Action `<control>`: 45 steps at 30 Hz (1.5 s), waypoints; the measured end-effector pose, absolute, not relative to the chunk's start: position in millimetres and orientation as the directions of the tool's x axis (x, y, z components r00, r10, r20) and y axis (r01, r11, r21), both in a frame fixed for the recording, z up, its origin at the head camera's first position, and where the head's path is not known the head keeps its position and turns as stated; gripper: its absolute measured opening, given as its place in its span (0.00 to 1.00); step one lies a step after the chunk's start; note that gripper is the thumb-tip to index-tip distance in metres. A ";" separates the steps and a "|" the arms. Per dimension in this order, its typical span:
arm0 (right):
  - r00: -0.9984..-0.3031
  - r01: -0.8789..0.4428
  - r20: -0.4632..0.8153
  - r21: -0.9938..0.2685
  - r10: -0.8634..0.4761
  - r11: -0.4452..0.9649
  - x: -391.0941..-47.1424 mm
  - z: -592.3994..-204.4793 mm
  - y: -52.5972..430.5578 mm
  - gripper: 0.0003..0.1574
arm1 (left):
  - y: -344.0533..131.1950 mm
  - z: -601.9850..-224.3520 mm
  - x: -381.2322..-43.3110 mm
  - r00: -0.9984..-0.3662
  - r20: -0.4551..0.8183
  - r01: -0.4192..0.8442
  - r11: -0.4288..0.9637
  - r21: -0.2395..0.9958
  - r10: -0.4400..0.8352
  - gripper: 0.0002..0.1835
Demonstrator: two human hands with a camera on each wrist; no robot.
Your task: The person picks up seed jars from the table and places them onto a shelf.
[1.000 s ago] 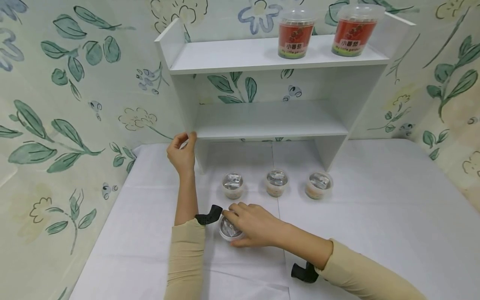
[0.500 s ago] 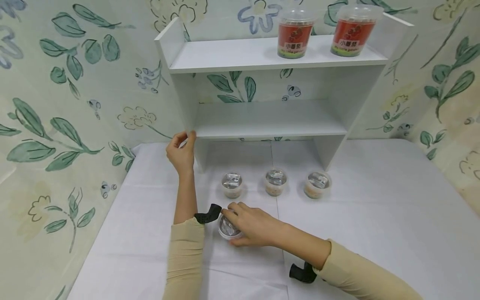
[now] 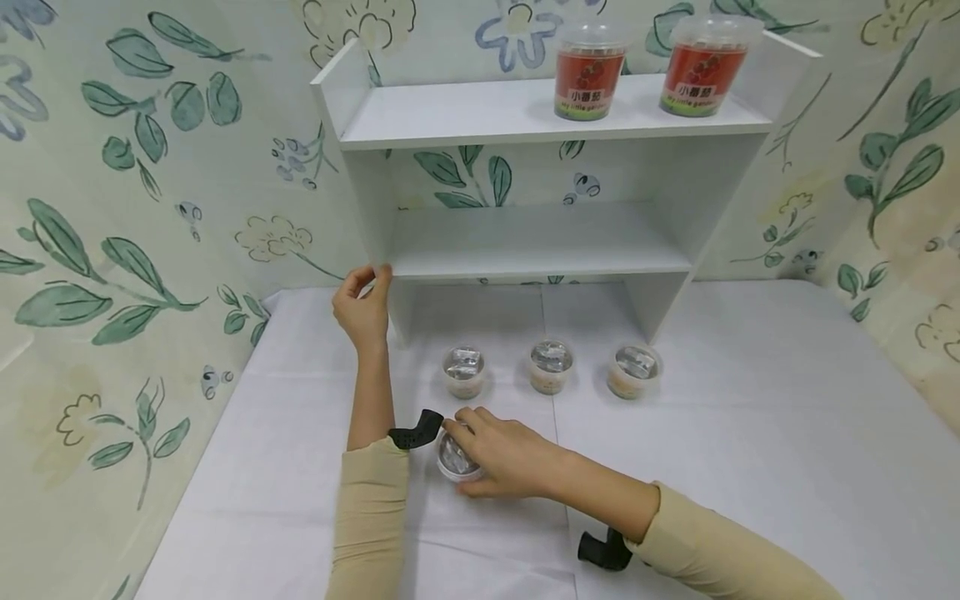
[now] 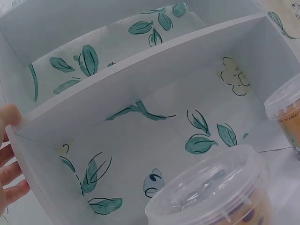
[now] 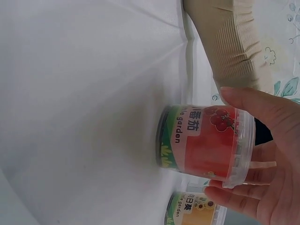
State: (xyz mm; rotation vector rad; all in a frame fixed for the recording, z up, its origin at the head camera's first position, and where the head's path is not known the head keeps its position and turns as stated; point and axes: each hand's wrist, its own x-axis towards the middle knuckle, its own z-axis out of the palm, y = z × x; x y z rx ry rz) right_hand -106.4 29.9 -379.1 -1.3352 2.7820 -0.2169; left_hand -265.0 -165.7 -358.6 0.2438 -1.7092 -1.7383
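My right hand grips a lidded plastic cup near its rim, thumb on one side and fingers on the other. The cup has a red label with a tomato picture and a green band at its base. It stands upright at the white cloth in front of the shelf unit. My left hand pinches the left side panel of the white shelf unit at the middle board, with the thumb at the front edge and fingers around the outside in the left wrist view.
Three lidded cups, a left one, a middle one and a right one, stand in a row before the unit. Two red-labelled cups, a left one and a right one, sit on the top board. Floral wallpaper lies behind.
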 end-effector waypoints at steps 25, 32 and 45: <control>-0.649 -0.701 -0.030 -0.365 -0.760 0.613 -114.3 -356.5 50.3 0.46 | -163.8 -357.5 -264.1 -0.762 0.298 0.325 0.058 0.944 -0.574 0.14; -0.668 -0.663 -0.045 -0.419 -0.743 0.621 -123.9 -331.9 69.4 0.47 | -164.2 -359.2 -265.6 -0.762 0.301 0.322 0.067 0.944 -0.574 0.14; -0.668 -0.653 -0.083 -0.410 -0.740 0.636 -136.1 -281.1 96.1 0.47 | -166.7 -358.6 -266.4 -0.765 0.308 0.333 0.062 0.941 -0.566 0.13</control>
